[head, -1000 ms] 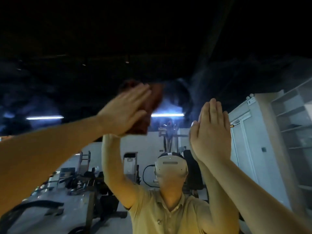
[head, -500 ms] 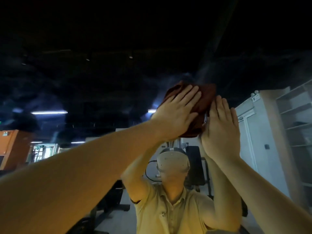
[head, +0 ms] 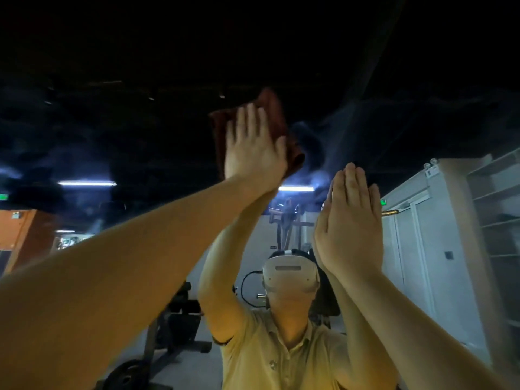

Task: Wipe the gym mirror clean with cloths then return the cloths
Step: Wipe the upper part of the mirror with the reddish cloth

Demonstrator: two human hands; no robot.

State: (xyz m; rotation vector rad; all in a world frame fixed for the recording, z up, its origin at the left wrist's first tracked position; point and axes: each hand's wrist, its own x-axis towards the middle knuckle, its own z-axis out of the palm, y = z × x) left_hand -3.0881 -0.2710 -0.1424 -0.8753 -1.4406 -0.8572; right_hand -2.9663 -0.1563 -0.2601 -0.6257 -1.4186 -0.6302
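The gym mirror fills the whole view and shows hazy smears across its dark upper part. My left hand is raised high and presses a reddish-brown cloth flat against the glass with straight fingers. Lower and to the right, my right hand lies flat on the mirror with fingers straight and together; I see no cloth under it. Both arms reach up and forward from the bottom of the view.
The mirror reflects a person in a yellow shirt with a white headset, weight equipment at lower left, ceiling light strips, and white cabinets with shelves at right.
My left hand slid the cloth right toward my right hand, then back left and higher. My right hand dropped slightly and stays flat on the glass.
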